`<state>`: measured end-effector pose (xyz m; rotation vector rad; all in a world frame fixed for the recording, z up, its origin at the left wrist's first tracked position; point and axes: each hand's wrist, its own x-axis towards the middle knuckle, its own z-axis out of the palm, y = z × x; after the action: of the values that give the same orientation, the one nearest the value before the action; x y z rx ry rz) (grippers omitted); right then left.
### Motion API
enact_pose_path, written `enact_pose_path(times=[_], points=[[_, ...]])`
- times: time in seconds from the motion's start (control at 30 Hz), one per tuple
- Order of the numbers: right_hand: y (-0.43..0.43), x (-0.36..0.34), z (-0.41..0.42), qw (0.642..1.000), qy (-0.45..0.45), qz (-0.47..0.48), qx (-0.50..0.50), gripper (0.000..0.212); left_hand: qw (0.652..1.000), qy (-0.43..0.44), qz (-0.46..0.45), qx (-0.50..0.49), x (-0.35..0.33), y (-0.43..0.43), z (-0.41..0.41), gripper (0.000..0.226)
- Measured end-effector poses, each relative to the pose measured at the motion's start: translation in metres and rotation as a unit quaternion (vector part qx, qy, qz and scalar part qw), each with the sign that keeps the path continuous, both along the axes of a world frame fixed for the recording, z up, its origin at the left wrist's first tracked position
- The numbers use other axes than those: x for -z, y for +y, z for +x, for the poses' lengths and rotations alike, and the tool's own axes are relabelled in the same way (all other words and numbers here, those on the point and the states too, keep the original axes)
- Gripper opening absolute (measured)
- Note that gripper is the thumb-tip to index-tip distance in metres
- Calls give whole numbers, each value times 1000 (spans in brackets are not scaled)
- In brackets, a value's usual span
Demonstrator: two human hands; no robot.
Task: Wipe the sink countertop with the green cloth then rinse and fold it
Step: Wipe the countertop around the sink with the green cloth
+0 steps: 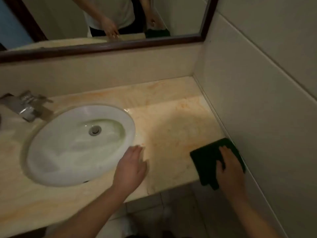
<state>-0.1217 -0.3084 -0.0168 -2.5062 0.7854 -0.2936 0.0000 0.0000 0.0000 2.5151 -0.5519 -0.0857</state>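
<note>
Dark green square cloth [208, 158]: lay flat at the front right corner of the beige marble desk [171, 117], pressed under the right hand [229, 166], fingers straight. Left hand [131, 166]: open, flat beside the white oval sink [56, 152].

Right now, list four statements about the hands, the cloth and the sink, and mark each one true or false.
1. The right hand rests on the green cloth, pressing it onto the countertop. True.
2. The green cloth lies inside the sink basin. False: it lies at the countertop's front right corner, beside the wall, with part of it hanging over the front edge.
3. The left hand lies flat on the countertop beside the sink basin and holds nothing. True.
4. The faucet stands to the right of the sink basin. False: it stands at the basin's back left.
</note>
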Motion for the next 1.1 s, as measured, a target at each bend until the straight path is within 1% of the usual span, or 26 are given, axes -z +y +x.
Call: enact_pose_path(times=[0.03,0.1,0.13,0.2,0.27,0.33,0.4,0.5,0.63,0.77,0.9,0.97,1.03,1.1], points=[[-4,8,9,999,24,-14,-35,53,999,-20,32,22,7,-18,14,59],[-5,18,21,989,120,-30,-78,60,995,1,102,22,13,-49,36,61],[-2,24,27,983,159,-38,-82,65,992,30,120,12,15,-64,49,62],[3,37,29,976,189,-80,-72,74,988,47,148,-8,29,-81,67,66],[2,41,37,973,206,-97,-48,80,983,61,173,-25,43,-89,82,69],[-3,40,57,972,216,-90,-14,84,978,67,198,-25,52,-94,90,72],[-9,41,78,975,206,-86,18,83,975,52,213,-28,62,-96,90,73],[-18,42,108,976,196,-94,15,80,976,37,214,-33,66,-96,88,73],[-35,38,157,978,186,-84,-40,76,979,27,201,-33,67,-95,89,73],[-56,40,230,979,167,-75,-86,78,977,16,210,-38,72,-97,89,72],[-67,44,323,975,165,-101,-106,82,977,12,208,-39,74,-97,90,73],[-62,43,355,968,173,-123,-131,82,976,13,215,-37,74,-97,89,73],[-50,41,362,955,177,-147,-185,83,975,13,218,-35,73,-98,89,73],[-33,42,339,938,167,-169,-254,83,974,12,224,-34,71,-98,89,72]])
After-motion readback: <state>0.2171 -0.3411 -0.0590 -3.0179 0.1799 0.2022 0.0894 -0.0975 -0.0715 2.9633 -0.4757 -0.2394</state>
